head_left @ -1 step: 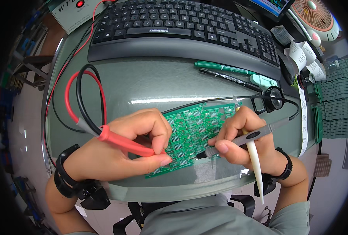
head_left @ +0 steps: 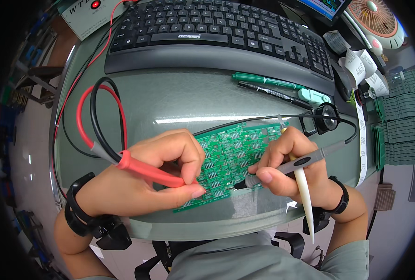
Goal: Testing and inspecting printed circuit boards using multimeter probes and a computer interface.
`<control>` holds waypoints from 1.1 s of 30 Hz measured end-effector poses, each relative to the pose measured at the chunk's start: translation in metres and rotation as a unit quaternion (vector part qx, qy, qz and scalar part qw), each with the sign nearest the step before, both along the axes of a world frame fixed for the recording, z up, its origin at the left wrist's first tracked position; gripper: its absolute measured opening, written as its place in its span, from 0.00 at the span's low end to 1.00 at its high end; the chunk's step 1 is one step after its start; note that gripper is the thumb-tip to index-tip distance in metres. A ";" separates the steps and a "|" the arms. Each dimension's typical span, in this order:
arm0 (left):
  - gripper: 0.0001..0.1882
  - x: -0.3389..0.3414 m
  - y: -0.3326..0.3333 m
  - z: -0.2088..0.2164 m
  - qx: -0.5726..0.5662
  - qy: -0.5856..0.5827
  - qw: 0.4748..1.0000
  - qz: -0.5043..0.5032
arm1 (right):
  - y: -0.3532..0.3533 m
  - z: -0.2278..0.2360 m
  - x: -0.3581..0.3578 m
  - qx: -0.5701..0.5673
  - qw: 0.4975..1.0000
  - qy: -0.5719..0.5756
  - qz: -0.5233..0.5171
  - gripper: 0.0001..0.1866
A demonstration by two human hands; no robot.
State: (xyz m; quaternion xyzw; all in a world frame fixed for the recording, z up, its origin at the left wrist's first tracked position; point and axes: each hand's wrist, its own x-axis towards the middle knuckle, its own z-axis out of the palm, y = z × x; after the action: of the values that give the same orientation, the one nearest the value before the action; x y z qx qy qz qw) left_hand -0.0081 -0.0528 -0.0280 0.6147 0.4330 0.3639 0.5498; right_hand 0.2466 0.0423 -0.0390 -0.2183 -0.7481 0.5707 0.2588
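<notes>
1. Grey-green tabletop (head_left: 156, 98): the broad surface beneath the circuit board (head_left: 224, 161).
2. Black keyboard (head_left: 219, 42): beyond the circuit board, well apart from it.
3. Circuit board: green, lying flat before me, its two sides partly covered by my hands.
4. My left hand (head_left: 170, 149): at the board's left side, thumb and fingers pinched on a red-sleeved tool (head_left: 149, 172).
5. My right hand (head_left: 284, 183): at the board's right side, fingers narrowed around a grey probe (head_left: 294, 165) and a white stick (head_left: 304, 196).
6. White stick: tilted, crossing behind the probe, right of the board.
7. Grey probe: black tip over the board's near part; contact I cannot tell.
8. Red-sleeved tool: its end over the board's near left part.
</notes>
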 end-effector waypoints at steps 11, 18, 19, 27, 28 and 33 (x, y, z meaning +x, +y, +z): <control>0.12 0.001 -0.002 -0.001 0.013 0.021 1.000 0.005 | 0.001 0.001 0.000 0.020 1.000 -0.007 0.012 0.13; 0.19 0.014 0.001 0.015 -0.111 -0.059 0.992 0.024 | 0.009 0.035 -0.025 0.016 0.990 -0.074 0.121 0.27; 0.18 0.013 0.001 0.014 -0.110 -0.049 0.993 0.022 | 0.008 0.041 -0.023 0.021 0.990 -0.074 0.117 0.27; 0.13 0.006 -0.002 -0.004 -0.103 -0.167 0.979 0.061 | 0.016 0.069 0.058 0.040 0.980 -0.122 -0.152 0.13; 0.13 0.008 -0.001 0.002 -0.091 -0.165 0.979 0.081 | 0.024 0.072 0.070 0.086 0.963 -0.140 -0.216 0.12; 0.18 0.002 0.003 0.010 -0.017 -0.170 0.970 0.174 | 0.062 0.056 0.099 0.198 0.923 -0.231 -0.236 0.12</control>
State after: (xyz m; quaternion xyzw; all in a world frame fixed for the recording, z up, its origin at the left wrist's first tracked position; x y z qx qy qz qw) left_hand -0.0063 -0.0501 -0.0184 0.4497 0.4397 0.5457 0.5538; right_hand 0.3452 0.1042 0.0166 -0.4589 -0.8116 0.2674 0.2435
